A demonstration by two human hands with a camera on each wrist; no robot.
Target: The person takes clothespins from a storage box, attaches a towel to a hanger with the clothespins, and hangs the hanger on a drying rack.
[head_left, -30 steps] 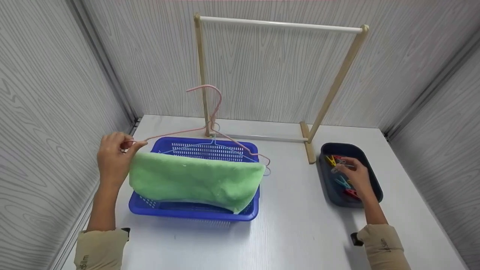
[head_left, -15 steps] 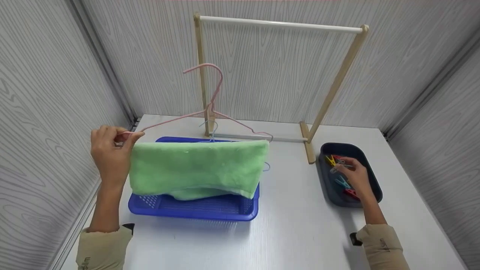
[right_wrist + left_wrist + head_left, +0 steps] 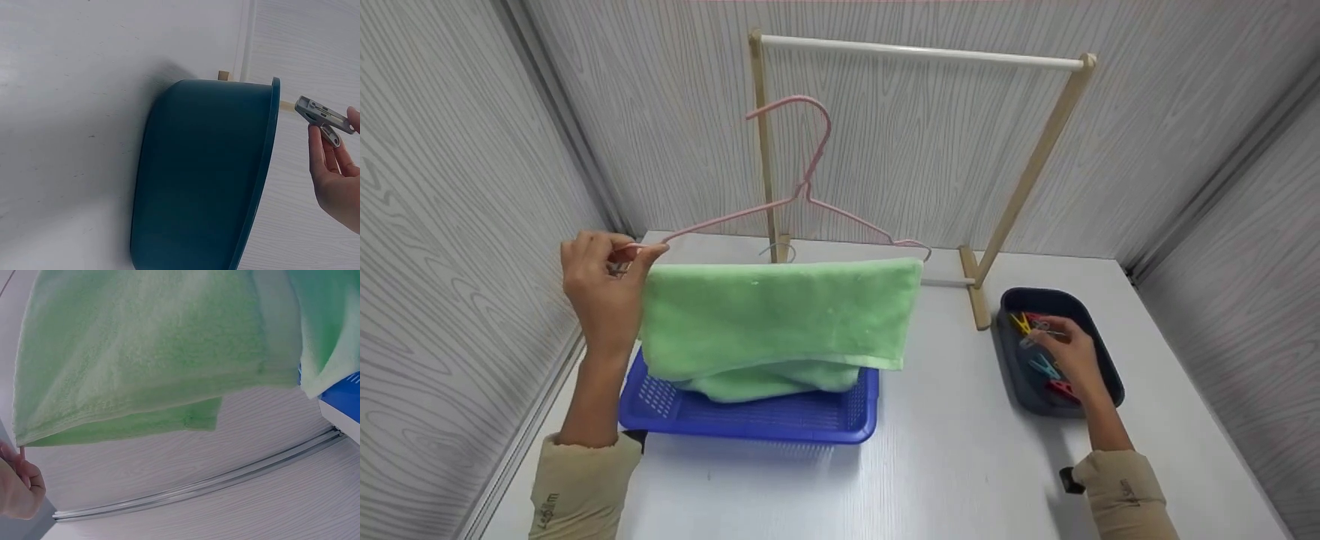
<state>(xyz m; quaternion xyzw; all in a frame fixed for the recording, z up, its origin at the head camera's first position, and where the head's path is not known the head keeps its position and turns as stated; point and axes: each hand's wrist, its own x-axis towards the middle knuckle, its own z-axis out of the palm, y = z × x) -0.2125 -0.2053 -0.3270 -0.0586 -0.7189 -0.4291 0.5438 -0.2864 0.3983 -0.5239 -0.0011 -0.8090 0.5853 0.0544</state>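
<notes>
My left hand (image 3: 604,289) pinches the left end of a pink clothes hanger (image 3: 735,215), whose hook points up. Over the hanger's lower bar hangs a folded green towel (image 3: 780,319), raised above a blue basket (image 3: 750,431); its lower part hides much of the basket. In the left wrist view the towel (image 3: 157,343) fills the upper part, with the fingers at its corner. Over the dark tray (image 3: 1016,382) at the right, my right hand (image 3: 1072,352) pinches a grey clothespin (image 3: 323,117), plainest in the right wrist view.
A drying rack with wooden posts (image 3: 1039,165) and a white top rail (image 3: 922,52) stands at the back of the white table (image 3: 945,450). Yellow, teal and red clothespins (image 3: 1044,366) lie in the tray. A second hanger's hook (image 3: 784,245) shows behind the towel.
My left hand has lifted the pink hanger and towel up from the basket, and lately a little to the right. The right hand stays over the tray with the clothespin.
</notes>
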